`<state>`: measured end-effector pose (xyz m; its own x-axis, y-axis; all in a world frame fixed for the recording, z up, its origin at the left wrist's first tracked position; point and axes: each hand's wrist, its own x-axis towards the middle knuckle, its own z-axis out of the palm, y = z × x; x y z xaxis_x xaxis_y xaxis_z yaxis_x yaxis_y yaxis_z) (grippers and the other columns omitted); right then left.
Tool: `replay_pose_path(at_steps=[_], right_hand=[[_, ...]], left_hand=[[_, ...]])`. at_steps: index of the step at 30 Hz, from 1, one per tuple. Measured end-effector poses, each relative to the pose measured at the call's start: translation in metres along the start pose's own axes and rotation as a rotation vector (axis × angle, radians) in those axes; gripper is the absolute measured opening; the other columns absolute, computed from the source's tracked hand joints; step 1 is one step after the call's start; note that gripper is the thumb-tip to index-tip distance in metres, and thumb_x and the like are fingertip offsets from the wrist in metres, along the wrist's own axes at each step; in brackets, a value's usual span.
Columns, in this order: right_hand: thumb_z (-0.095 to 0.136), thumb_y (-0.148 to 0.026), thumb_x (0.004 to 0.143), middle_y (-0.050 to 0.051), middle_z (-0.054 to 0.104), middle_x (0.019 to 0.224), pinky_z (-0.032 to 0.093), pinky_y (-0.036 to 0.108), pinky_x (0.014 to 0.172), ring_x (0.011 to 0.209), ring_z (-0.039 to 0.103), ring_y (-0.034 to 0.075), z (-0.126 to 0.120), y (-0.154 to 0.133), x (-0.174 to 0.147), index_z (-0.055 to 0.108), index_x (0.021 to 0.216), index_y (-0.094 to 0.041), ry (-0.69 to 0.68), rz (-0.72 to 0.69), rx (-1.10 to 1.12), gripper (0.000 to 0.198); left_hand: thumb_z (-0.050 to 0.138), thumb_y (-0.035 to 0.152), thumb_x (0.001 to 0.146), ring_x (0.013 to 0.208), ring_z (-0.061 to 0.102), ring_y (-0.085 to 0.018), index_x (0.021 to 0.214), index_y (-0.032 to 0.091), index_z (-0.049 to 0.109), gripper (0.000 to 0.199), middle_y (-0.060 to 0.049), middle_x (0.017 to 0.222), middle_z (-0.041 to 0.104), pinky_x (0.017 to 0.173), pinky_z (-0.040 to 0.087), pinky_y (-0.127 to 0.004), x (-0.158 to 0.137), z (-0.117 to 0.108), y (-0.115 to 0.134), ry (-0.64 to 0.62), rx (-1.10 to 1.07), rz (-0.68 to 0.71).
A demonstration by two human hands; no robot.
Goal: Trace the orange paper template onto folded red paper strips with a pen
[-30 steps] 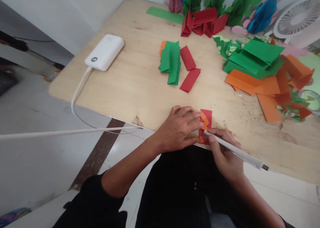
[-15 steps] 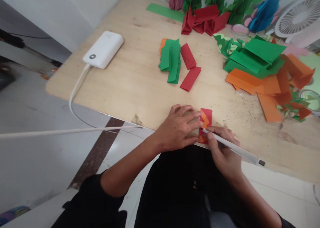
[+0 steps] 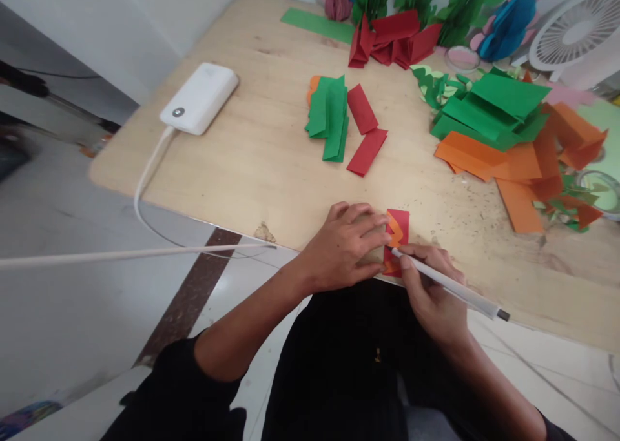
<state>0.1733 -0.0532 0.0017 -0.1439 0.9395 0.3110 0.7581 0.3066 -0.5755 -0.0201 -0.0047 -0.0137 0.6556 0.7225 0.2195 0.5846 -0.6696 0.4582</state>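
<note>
"What was the left hand (image 3: 346, 247) doing?"

"It lay spread out, touching the orange shape (image 3: 396, 232) on the red paper (image 3: 404, 219), by the near edge of the tabletop (image 3: 242, 150)."

"And the right hand (image 3: 442, 312)?"

"It pinched a white pen (image 3: 448, 279), tip down beside the orange shape."

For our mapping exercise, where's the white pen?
In the head view, right of centre, the white pen is in the right hand, tip at the red paper.

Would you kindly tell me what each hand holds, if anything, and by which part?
The right hand holds the white pen near its tip. The left hand grips nothing, its fingertips resting beside or on the orange cutout.
</note>
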Motion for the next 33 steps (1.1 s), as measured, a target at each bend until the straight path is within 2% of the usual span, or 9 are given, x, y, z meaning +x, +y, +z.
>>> replay_pose_path(at_steps=[33], right_hand=[[0.055,-0.026,0.091,0.000,0.069,0.079,0.046,0.029,0.068,0.071,0.063,0.015,-0.009,0.000,-0.010,0.061,0.088,-0.023,0.033,-0.001,-0.039,0.008]], left_hand=[[0.063,0.047,0.086,0.127,0.042,-0.029,0.113,0.024,0.063,0.035,-0.002,0.137,0.058,0.102,0.025,-0.045,0.000,0.002,-0.001,0.023,0.016,0.002]])
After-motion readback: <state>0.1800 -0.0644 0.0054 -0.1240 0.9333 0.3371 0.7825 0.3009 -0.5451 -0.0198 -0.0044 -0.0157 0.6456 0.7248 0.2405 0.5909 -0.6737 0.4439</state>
